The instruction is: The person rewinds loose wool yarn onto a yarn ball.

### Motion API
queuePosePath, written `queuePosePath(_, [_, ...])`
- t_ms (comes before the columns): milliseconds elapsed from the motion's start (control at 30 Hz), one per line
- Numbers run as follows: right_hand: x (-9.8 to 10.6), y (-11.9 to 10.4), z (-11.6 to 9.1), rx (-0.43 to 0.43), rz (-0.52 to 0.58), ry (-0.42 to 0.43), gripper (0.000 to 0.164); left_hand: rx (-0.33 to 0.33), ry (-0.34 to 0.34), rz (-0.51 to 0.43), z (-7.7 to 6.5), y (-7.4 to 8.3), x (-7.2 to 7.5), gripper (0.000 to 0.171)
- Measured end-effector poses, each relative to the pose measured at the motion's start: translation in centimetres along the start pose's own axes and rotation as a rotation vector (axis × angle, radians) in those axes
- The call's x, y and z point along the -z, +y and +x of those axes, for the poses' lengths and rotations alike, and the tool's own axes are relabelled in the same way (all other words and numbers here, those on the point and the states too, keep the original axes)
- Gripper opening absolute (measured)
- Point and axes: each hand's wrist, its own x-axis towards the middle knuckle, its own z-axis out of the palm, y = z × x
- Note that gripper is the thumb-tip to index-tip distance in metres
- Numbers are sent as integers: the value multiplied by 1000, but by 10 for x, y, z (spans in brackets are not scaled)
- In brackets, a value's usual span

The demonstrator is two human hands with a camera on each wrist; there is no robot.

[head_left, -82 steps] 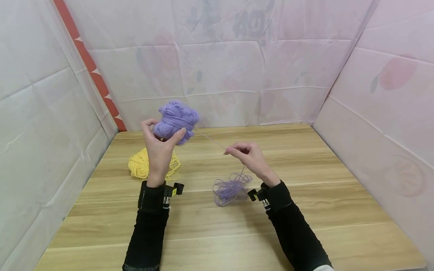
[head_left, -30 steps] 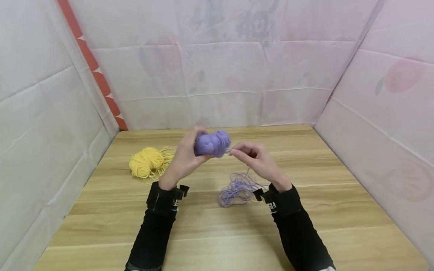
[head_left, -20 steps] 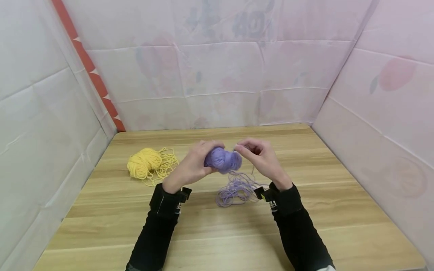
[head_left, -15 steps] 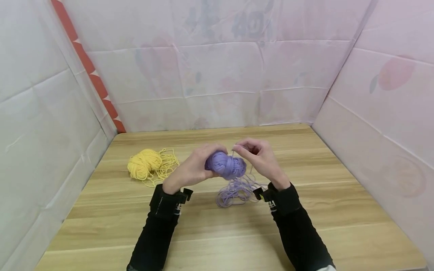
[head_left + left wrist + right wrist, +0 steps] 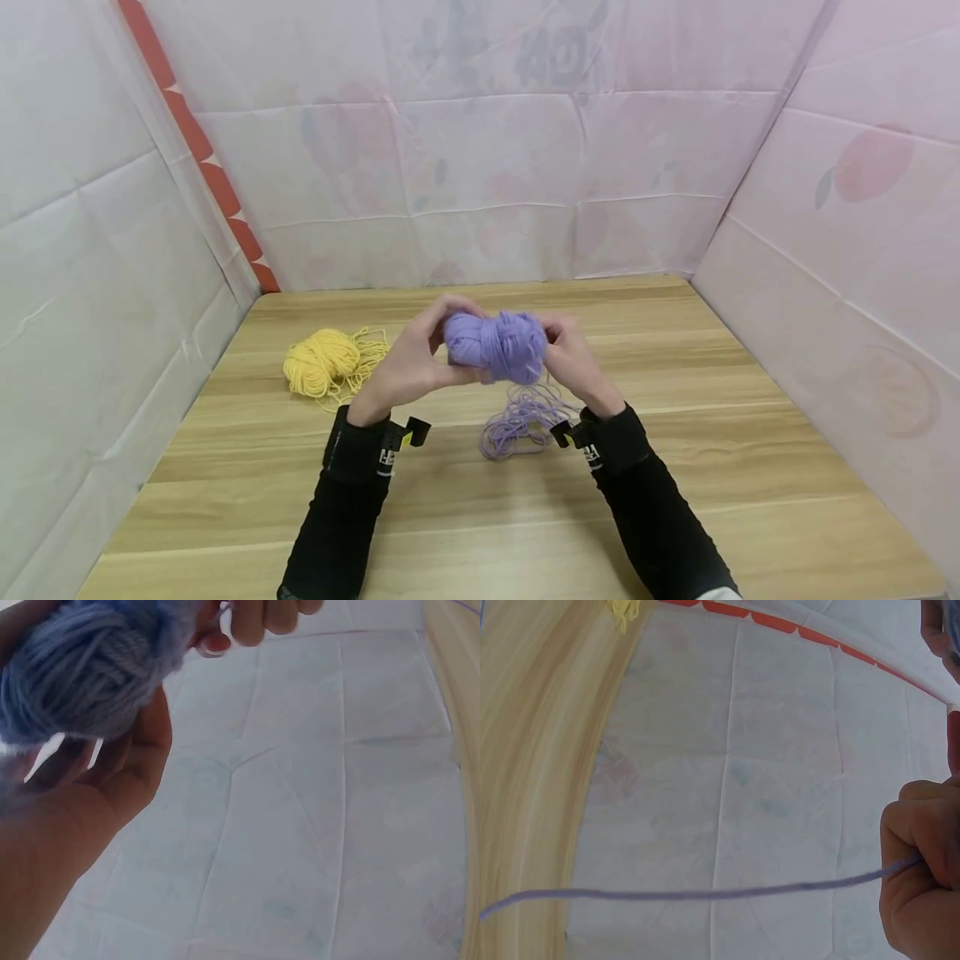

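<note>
A purple ball of yarn (image 5: 501,343) is held above the table by my left hand (image 5: 405,367), thumb below and fingers over its left end. My right hand (image 5: 576,363) is close against the ball's right end, its fingertips partly hidden behind it in the head view. In the right wrist view a single purple strand (image 5: 705,895) runs into the curled fingers of that hand. A loose tangle of purple yarn (image 5: 517,427) lies on the table beneath the hands. The left wrist view shows the wound ball (image 5: 90,671) close up.
A yellow ball of yarn (image 5: 321,363) with loose loops beside it rests at the table's left. The wooden table (image 5: 465,533) is bounded by pale printed sheets (image 5: 480,158) at the back and on both sides.
The left hand has brought the ball rightward to the right hand, shortening the strand between them. Since half a second ago the ball has risen slightly and the right fingertips have passed behind it.
</note>
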Motion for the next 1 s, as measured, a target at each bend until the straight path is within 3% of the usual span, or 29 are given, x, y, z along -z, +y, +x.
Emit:
queuePosePath(133, [-2,4,1,-55,1,-23,16,-1,117,-99,0,1,3,66])
queuePosePath(267, [-1,7,1,-61,-13,-80,20,55,245,-149,-1,4,6,67])
queuePosePath(400, [0,7,0,-76,-30,-116,25,116,415,-204,-1,6,11,61])
queuePosePath(567, [3,6,-1,-83,-62,-134,25,119,629,-221,-3,4,20,60])
queuePosePath(733, [9,1,-3,-76,-91,-150,22,111,734,-124,-5,-2,28,64])
queuePosePath(833, [13,-3,-6,-84,-93,-158,20,112,774,-1,-4,-9,30,63])
queuePosePath(1000, [18,-11,-12,-73,-62,-160,18,135,719,260,-2,-20,28,63])
